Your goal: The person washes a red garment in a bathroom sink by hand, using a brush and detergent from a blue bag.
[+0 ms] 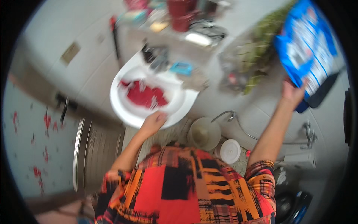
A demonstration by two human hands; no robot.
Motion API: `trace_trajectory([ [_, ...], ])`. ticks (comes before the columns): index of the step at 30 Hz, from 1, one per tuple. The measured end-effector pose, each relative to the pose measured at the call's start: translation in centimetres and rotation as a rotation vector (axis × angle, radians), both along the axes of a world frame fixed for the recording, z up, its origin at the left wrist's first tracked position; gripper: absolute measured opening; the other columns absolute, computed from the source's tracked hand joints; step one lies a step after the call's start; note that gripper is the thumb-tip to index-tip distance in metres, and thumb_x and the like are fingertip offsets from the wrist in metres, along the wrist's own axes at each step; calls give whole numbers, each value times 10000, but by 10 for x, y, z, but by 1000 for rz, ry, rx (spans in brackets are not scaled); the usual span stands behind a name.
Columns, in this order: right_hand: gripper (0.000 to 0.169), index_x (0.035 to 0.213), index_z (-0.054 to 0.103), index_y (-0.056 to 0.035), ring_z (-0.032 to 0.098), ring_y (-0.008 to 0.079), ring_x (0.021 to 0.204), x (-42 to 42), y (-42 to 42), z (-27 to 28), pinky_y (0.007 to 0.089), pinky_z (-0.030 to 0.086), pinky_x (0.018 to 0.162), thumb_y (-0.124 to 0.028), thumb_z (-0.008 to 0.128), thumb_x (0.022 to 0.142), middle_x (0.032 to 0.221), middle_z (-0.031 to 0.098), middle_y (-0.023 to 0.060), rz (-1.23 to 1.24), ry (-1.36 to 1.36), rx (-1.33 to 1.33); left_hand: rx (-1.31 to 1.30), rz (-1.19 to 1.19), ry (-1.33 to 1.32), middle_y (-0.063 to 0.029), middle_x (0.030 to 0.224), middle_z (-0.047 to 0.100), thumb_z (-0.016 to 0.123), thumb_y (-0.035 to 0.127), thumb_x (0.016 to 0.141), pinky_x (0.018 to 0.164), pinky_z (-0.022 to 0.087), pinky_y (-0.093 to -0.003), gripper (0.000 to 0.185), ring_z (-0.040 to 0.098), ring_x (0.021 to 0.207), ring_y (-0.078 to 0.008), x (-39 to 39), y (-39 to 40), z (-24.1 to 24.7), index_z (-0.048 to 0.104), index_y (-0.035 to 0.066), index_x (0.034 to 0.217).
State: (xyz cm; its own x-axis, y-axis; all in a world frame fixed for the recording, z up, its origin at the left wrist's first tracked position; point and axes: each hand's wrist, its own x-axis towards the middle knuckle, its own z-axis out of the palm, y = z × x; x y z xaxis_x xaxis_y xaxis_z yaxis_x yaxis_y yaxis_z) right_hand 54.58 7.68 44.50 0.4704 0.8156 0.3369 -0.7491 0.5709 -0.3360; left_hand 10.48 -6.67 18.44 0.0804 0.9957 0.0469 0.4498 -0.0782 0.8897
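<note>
My left hand (153, 122) is at the near rim of a white washbasin (119, 109), its fingers curled; whether it holds anything cannot be told. Red cloth with pale patches (145, 95) lies in the bowl. At the upper right my right hand (293, 91) is at the lower edge of a blue and white plastic packet (302, 53), which bears writing. The hand's fingers are partly hidden by the packet, so its grip is not plain. Dark cloth (324, 89) hangs beside and below the packet.
A light blue item (181, 68) and grey cloth (160, 60) lie on the basin's back ledge. Behind it a shelf holds a dark red container (181, 16). A bucket (204, 133) and a white-lidded tub (230, 151) stand on the floor. A tap (309, 135) is on the right wall.
</note>
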Motion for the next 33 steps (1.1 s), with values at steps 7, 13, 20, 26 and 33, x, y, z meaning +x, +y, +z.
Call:
trace_trajectory([
  [7, 447, 1223, 441, 16, 508, 328, 1044, 55, 47, -8, 463, 429, 871, -323, 394, 935, 1231, 500, 160, 324, -91, 329, -158, 96, -5, -22, 695, 537, 587, 163, 827, 596, 420, -255, 226, 502, 642, -116, -43, -47, -37, 574, 16, 998],
  [13, 538, 1285, 376, 16, 458, 370, 1128, 13, 10, 26, 501, 396, 924, -242, 530, 838, 1293, 443, 193, 95, -240, 363, -232, 140, -26, -104, 752, 602, 596, 231, 795, 661, 456, -329, 293, 575, 695, -223, -63, -60, -52, 580, 17, 995],
  [20, 383, 1189, 480, -53, 533, 223, 951, -6, 12, -11, 361, 448, 864, -189, 591, 849, 1112, 556, 82, -122, -110, 81, -169, 20, 137, -146, 924, 622, 560, 303, 846, 772, 458, -370, 341, 589, 871, -260, -90, -42, -95, 590, 14, 1024],
  [26, 426, 1259, 405, -107, 515, 274, 1077, -49, 36, -17, 496, 467, 844, -97, 566, 865, 1222, 499, 107, -82, 62, -41, -286, -52, -133, -67, 709, 586, 538, 135, 856, 590, 473, -244, 193, 566, 605, -117, -106, -37, -131, 570, -23, 962],
  [33, 459, 1291, 372, -104, 464, 270, 1153, -36, 16, -6, 498, 391, 940, -79, 554, 871, 1285, 456, 104, -199, 13, 100, -313, -102, -119, -57, 732, 590, 540, 121, 854, 587, 470, -229, 206, 570, 619, -102, -95, -4, -98, 551, -40, 982],
])
